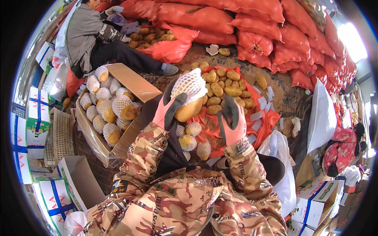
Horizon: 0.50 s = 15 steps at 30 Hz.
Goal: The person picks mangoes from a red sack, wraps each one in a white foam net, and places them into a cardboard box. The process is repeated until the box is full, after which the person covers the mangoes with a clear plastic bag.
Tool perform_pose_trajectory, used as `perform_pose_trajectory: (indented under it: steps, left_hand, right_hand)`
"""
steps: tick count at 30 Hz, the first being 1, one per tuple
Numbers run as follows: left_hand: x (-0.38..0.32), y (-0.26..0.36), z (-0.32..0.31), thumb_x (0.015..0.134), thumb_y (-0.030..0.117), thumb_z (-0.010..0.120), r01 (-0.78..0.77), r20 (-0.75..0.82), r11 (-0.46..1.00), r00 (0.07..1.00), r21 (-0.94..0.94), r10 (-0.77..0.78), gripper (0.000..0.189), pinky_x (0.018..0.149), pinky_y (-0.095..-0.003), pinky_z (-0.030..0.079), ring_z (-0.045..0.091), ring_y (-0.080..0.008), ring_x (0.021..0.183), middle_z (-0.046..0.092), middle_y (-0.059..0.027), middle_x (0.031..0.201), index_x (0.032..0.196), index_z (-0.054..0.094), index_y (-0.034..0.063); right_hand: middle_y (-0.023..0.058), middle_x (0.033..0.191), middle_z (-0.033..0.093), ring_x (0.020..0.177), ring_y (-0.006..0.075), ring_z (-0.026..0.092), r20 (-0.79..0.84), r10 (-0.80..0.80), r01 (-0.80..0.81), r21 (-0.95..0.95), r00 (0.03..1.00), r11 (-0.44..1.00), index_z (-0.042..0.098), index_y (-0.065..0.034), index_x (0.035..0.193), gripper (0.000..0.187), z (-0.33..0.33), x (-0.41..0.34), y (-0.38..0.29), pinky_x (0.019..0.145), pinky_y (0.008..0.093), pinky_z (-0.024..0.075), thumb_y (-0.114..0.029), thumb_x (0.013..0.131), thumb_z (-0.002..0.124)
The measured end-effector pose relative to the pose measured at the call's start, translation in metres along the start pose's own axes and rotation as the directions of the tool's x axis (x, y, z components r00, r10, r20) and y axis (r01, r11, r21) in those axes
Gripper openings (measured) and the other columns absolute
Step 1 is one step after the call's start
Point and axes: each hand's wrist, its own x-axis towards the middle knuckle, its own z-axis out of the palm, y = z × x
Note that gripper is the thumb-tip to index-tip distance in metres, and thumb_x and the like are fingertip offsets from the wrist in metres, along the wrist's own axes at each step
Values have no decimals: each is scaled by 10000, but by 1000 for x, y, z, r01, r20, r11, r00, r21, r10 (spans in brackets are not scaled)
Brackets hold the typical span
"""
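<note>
My left hand, in a pink and black work glove, grips a large potato. A white foam net sleeve covers the potato's upper part, and its lower end is bare. Gloved alike, my right hand is half curled with a gap between thumb and fingers, and no object shows in it. It is above the edge of a pile of bare potatoes on an opened red mesh sack. Several net-sleeved potatoes lie below my left hand.
On the left, a cardboard box lined with clear plastic holds sleeved potatoes. A co-worker sits beyond it by another opened sack. Stacked red sacks line the back. Flattened foam sleeves, a white bag and printed cartons are rightward.
</note>
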Motion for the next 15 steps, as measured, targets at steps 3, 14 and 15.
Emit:
perform_pose_trajectory:
  steps: [3,14,15]
  left_hand:
    - [0,-4,7,881,138,642,126,-44,990,991,65,-124,612,1010,-309,397,494,-181,1200,510,-113,1324,1408,360,4]
    - [-6,-12,3,911,75,587,50,-62,996,997,74,-46,512,983,-302,432,537,-180,1153,534,-105,1303,1382,403,-5]
    - [-6,-15,5,901,58,594,120,-50,986,991,-119,-127,530,987,-304,431,534,-179,1158,530,-104,1311,1388,394,-6]
  right_hand:
    - [194,1325,456,1210,379,450,114,-393,408,-188,913,893,500,-60,1284,549,-1,23,-17,980,449,411,-91,758,655]
    - [207,1295,468,1047,359,600,253,-117,104,67,960,992,506,-31,1257,503,9,-35,15,871,387,515,-61,790,689]
    - [195,1284,471,1072,324,591,245,-39,-40,306,969,951,499,-21,1244,460,9,-29,20,866,398,515,-130,839,686]
